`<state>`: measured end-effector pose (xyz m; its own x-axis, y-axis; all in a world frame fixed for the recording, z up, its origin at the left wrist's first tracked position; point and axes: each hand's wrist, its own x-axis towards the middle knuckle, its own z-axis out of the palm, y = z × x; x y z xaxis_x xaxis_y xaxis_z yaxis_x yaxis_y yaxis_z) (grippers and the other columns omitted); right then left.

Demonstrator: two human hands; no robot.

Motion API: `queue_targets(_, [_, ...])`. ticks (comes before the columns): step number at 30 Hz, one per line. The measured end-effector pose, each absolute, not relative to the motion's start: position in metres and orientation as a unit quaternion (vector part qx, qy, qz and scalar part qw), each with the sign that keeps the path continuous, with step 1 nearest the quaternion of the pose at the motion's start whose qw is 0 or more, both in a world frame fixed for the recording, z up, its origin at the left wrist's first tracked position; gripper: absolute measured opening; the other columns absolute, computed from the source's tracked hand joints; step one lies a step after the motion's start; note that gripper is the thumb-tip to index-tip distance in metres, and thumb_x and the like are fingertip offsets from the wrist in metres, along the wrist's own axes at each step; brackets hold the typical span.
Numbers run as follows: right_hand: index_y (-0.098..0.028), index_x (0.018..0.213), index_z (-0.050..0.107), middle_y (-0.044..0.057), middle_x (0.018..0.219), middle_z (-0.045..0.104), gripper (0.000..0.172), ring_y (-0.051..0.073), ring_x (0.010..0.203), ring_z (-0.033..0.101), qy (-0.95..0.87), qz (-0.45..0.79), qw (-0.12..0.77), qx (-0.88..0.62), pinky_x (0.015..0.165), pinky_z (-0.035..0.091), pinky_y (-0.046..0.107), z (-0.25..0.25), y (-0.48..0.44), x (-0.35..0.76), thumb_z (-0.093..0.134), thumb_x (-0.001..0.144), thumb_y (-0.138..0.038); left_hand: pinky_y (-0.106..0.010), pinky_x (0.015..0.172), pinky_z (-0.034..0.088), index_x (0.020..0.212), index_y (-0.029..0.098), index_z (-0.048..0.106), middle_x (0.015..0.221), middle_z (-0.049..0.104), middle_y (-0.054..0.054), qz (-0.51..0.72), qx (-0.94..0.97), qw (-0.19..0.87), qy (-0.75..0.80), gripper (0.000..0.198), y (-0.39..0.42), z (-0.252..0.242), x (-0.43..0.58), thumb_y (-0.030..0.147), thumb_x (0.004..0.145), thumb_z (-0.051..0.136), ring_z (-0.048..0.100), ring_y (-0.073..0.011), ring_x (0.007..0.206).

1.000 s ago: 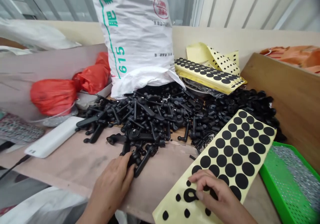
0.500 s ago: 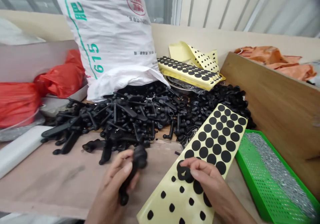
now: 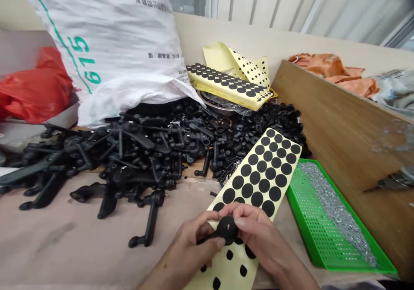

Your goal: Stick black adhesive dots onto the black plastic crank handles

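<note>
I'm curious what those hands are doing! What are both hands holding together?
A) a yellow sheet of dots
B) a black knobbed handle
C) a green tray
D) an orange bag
B: the left hand and right hand both close around the black knobbed handle.

A white woven sack stands beside a red plastic bag on the bench; a green perforated tray of small metal parts sits by a wooden board, orange cloth beyond.
</note>
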<state>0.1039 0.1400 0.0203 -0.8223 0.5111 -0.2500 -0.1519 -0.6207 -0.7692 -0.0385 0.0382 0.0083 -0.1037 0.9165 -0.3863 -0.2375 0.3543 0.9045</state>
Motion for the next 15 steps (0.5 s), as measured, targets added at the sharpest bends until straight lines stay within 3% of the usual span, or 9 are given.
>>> queue_targets(6, [-0.016, 0.064, 0.064, 0.006, 0.097, 0.064, 0.009, 0.018, 0.086, 0.056, -0.389, 0.864, 0.2, -0.25, 0.077, 0.042, 0.027, 0.0202, 0.1429, 0.1082, 0.068, 0.069, -0.023, -0.018, 0.04, 0.039, 0.114, 0.014, 0.055, 0.06, 0.048, 0.006, 0.468, 0.282, 0.596, 0.588, 0.053, 0.0391, 0.0152, -0.0363, 0.03, 0.066, 0.067, 0.042, -0.01, 0.05])
queue_targets(15, [-0.017, 0.062, 0.06, 0.005, 0.097, 0.062, 0.012, 0.018, 0.083, 0.053, -0.451, 0.818, 0.208, -0.289, 0.072, 0.039, 0.027, 0.0132, 0.1406, 0.1095, 0.066, 0.069, -0.024, -0.022, 0.045, 0.041, 0.111, 0.013, 0.062, 0.075, 0.063, -0.003, 0.464, 0.318, 0.543, 0.624, 0.04, 0.0358, 0.0139, -0.0396, 0.028, 0.074, 0.06, 0.046, -0.0097, 0.048])
